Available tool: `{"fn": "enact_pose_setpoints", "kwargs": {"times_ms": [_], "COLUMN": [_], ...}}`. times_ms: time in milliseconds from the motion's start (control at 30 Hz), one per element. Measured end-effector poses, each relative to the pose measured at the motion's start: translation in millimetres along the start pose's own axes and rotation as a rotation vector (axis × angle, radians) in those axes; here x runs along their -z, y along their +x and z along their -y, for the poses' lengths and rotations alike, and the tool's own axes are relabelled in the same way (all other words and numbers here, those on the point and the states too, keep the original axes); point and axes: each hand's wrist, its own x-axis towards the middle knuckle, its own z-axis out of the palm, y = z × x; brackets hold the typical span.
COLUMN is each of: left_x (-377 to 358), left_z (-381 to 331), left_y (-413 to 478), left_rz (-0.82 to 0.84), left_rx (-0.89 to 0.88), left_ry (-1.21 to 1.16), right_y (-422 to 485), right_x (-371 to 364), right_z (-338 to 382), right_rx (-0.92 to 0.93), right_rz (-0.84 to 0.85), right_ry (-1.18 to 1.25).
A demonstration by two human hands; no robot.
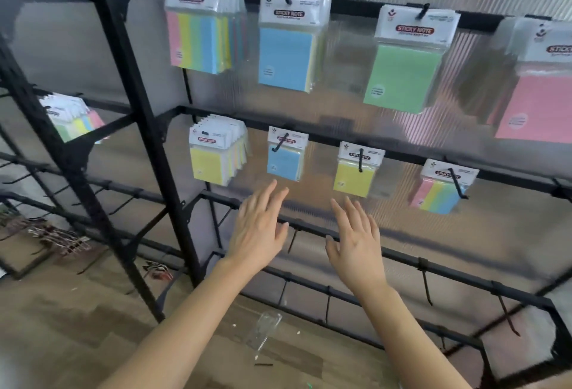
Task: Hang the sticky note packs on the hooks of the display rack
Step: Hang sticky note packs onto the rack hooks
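Sticky note packs hang on the black display rack (402, 153) in two rows. Top row: a striped pack (201, 35), a blue pack (286, 57), a green pack (402, 75), a pink pack (535, 103). Lower row: a thick yellow bunch (213, 159), a small blue pack (284, 159), a yellow pack (354, 176), a striped pack (439, 192). My left hand (260, 230) and my right hand (356, 240) are raised below the lower row, fingers straight, holding nothing and touching no pack.
Bare hooks (427, 288) stick out of the lower rails. A second rack bay at the left holds another bunch of packs (74, 116). A clear plastic wrapper (263, 329) lies on the wooden floor, with small items (58, 240) on the floor at far left.
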Motion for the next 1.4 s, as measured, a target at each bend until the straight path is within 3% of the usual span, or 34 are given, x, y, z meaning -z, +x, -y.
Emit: {"fn": "enact_pose_setpoints", "kwargs": {"times_ms": [367, 867, 1167, 1400], "left_x": [74, 125, 150, 174], "left_z": [152, 319, 399, 477], "left_y": [-84, -171, -195, -197], "left_rz": [-0.016, -0.123, -0.183, -0.201], "left_rx": [0.212, 0.671, 0.908, 0.957], "left_ry": [0.07, 0.177, 0.207, 0.198], "right_y": [16, 50, 85, 114], "right_x": [-61, -156, -205, -240], "right_z": [177, 382, 476, 549], "right_rx": [0.171, 0.726, 0.803, 0.831], "right_rz": [0.096, 0.325, 0.35, 0.427], "right_ry": [0.161, 0.534, 0.575, 0.533]}}
